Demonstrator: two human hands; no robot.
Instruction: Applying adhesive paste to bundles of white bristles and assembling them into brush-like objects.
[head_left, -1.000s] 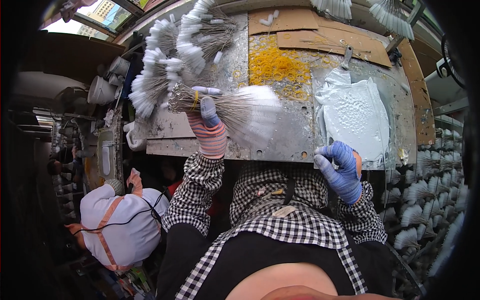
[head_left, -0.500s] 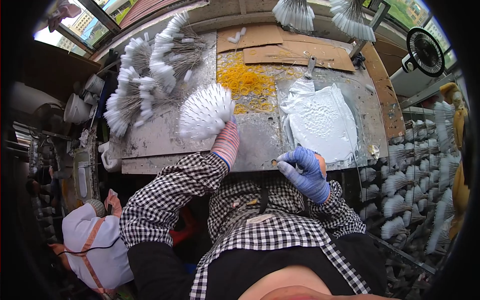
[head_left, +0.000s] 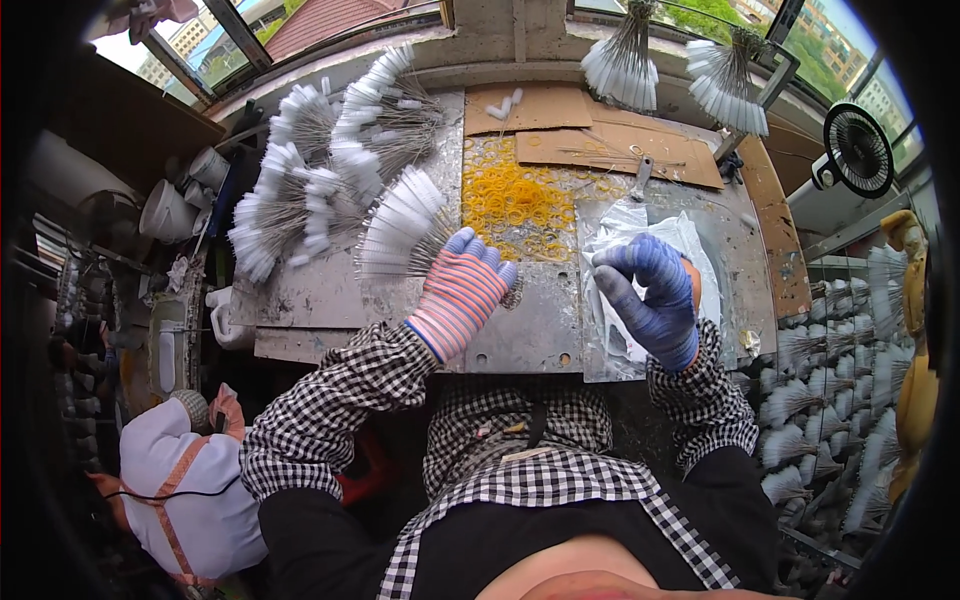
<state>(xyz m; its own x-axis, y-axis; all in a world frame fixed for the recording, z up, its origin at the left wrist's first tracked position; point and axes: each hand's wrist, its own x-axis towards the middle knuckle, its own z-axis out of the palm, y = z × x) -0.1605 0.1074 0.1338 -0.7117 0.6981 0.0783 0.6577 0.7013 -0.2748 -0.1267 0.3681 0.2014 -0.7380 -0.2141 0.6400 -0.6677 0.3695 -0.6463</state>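
My left hand [head_left: 462, 300], in a red-and-white striped glove, is closed round the wire stems of a bundle of brushes [head_left: 405, 225]. Their white bristle heads fan out to the left, and the stem ends show at the hand's right side. My right hand [head_left: 655, 295], in a blue glove with a bare finger showing, is over the slab of white paste [head_left: 708, 270]. Its thumb and forefinger are pinched together; whatever they hold, if anything, cannot be made out. Beyond the paste lies the handle of a scraper [head_left: 642, 178].
Yellow rubber bands [head_left: 520, 195] lie heaped mid-table beside cardboard sheets [head_left: 620, 155]. More white brushes [head_left: 290, 190] are piled at the far left. Brush bundles [head_left: 620, 70] hang by the window, near a black fan [head_left: 858, 150]. A rack of brushes [head_left: 820, 390] stands right; a person [head_left: 190, 490] is lower left.
My left hand has turned the brush bundle from heads facing me to heads pointing left. My right hand has moved up and right, from the table's front edge to over the white paste.
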